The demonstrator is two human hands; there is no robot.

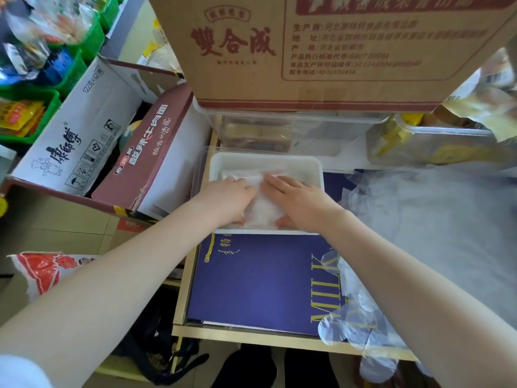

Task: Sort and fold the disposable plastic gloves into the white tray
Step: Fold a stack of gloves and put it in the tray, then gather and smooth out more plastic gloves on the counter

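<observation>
Head view: two hands press folded gloves down into the white tray.

Nearest, loose plastic gloves (361,329) trail over the blue box (257,278), in front of the white tray (316,169). Inside the tray, the left hand (229,196) and right hand (296,201) lie flat, fingers straight, on the folded gloves (261,211). Behind the tray stands a clear container (279,130), a brown carton (321,49) above it.
</observation>
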